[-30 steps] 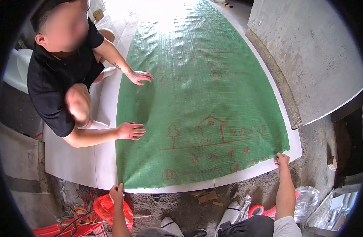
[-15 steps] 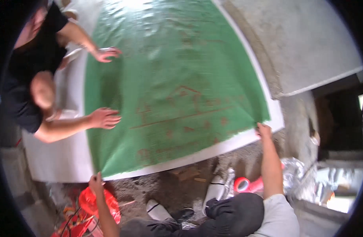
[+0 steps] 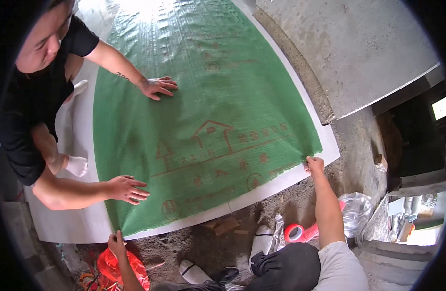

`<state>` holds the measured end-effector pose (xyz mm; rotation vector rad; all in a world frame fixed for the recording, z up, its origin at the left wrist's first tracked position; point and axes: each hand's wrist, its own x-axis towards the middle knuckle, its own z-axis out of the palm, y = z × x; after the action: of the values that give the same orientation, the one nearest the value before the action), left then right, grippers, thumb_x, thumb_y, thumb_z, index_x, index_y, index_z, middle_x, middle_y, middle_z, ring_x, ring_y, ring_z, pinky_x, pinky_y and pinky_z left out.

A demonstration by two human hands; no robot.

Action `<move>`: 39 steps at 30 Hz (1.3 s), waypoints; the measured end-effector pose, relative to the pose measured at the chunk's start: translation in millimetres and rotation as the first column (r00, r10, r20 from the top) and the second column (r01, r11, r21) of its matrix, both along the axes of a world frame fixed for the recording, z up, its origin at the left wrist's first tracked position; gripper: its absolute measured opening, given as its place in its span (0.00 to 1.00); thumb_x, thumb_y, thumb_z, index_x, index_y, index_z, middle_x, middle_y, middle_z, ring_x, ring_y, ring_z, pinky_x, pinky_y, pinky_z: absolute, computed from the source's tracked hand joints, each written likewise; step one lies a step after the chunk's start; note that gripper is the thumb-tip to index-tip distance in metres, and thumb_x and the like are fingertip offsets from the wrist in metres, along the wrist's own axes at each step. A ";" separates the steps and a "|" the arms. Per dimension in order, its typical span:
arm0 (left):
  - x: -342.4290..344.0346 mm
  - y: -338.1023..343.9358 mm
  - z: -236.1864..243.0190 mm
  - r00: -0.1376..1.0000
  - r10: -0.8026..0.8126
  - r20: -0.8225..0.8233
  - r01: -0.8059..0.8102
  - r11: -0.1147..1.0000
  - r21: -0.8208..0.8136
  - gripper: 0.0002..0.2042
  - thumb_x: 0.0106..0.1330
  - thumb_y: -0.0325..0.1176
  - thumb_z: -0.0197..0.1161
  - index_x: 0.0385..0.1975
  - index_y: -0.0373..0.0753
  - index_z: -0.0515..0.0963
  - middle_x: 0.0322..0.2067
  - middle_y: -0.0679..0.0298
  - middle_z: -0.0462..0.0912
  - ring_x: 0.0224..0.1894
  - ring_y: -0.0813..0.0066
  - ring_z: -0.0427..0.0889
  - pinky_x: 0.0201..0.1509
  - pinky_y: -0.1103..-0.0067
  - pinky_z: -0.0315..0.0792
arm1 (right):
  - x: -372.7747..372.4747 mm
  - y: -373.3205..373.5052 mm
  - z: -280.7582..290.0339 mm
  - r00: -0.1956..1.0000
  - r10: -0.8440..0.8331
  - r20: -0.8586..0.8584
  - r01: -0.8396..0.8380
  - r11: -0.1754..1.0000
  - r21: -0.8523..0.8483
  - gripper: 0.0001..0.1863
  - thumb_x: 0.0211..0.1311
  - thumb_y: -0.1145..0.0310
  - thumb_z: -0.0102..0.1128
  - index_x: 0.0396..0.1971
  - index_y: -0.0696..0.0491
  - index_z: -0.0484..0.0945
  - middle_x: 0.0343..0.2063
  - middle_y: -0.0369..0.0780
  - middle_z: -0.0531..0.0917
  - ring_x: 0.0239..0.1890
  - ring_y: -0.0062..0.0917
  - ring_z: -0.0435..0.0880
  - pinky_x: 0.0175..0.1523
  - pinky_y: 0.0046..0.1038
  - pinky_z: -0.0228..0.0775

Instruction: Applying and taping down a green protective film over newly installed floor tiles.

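A large green plastic sheet (image 3: 223, 102) with red printed drawings lies spread over white boards (image 3: 70, 213). My left hand (image 3: 117, 245) pinches the sheet's near left corner, where creases run out from the fingers. At the near right corner my right hand (image 3: 314, 166) is closed on the sheet's edge, beside the white board. Both my arms are stretched apart. On the left a person in black rests one hand (image 3: 157, 88) flat on the sheet, farther off. Their other hand (image 3: 129, 189) is over its left part, fingers spread.
Below my left hand lies a red plastic bag (image 3: 111, 266). A red tape roll (image 3: 295, 233) and clear plastic film (image 3: 355, 213) are by my right arm. Small wood scraps (image 3: 226, 226) lie on the rough floor before my feet. A concrete slab (image 3: 349, 53) borders the right side.
The other person's far hand has moved right and down onto the sheet. Their near hand has come nearer to me. My hands keep hold of the corners while the view has shifted.
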<state>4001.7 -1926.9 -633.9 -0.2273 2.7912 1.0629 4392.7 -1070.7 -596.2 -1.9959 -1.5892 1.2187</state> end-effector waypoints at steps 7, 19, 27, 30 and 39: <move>-7.3 6.5 5.5 1.000 -0.024 -0.008 0.024 0.999 0.046 0.21 0.71 0.46 0.70 0.24 0.35 0.75 0.17 0.65 0.77 0.16 0.79 0.75 0.17 0.79 0.69 | -0.2 13.7 0.5 1.000 0.009 -0.027 -0.009 1.000 -0.014 0.15 0.69 0.62 0.67 0.31 0.60 0.81 0.22 0.43 0.84 0.17 0.28 0.85 0.17 0.30 0.74; -3.9 29.7 14.7 0.998 -0.017 0.052 0.015 0.999 0.041 0.19 0.71 0.42 0.70 0.25 0.31 0.78 0.18 0.62 0.80 0.18 0.77 0.78 0.20 0.76 0.75 | 20.5 28.9 -6.9 0.998 0.024 -0.057 -0.025 1.000 -0.009 0.15 0.70 0.62 0.67 0.29 0.60 0.81 0.18 0.41 0.81 0.15 0.27 0.83 0.15 0.30 0.69; -3.0 16.5 22.9 0.999 0.004 0.037 -0.006 0.999 0.042 0.19 0.70 0.42 0.70 0.25 0.31 0.78 0.18 0.62 0.80 0.18 0.76 0.79 0.21 0.75 0.76 | 7.1 22.8 -15.9 0.999 0.040 -0.025 -0.040 0.999 0.000 0.15 0.70 0.63 0.66 0.30 0.61 0.80 0.19 0.41 0.81 0.15 0.29 0.83 0.14 0.30 0.68; -4.5 23.8 25.2 0.998 0.008 0.056 -0.011 0.998 0.054 0.20 0.70 0.43 0.71 0.25 0.31 0.78 0.18 0.61 0.80 0.18 0.75 0.79 0.22 0.74 0.77 | 8.9 25.6 -15.3 0.998 0.046 -0.033 -0.046 0.999 -0.004 0.15 0.70 0.63 0.66 0.32 0.62 0.80 0.19 0.41 0.81 0.16 0.29 0.84 0.14 0.31 0.69; -7.6 18.1 28.1 0.993 0.012 0.114 -0.016 0.999 0.035 0.19 0.70 0.42 0.71 0.27 0.31 0.78 0.18 0.62 0.80 0.17 0.78 0.78 0.21 0.78 0.77 | 1.0 16.3 -10.2 0.998 0.028 -0.050 -0.028 1.000 0.003 0.14 0.70 0.62 0.66 0.33 0.59 0.81 0.20 0.39 0.81 0.15 0.26 0.82 0.16 0.29 0.71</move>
<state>3994.1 -1908.8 -605.8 -0.2946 2.6713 1.0666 4393.7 -1054.4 -606.4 -1.9323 -1.5989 1.2671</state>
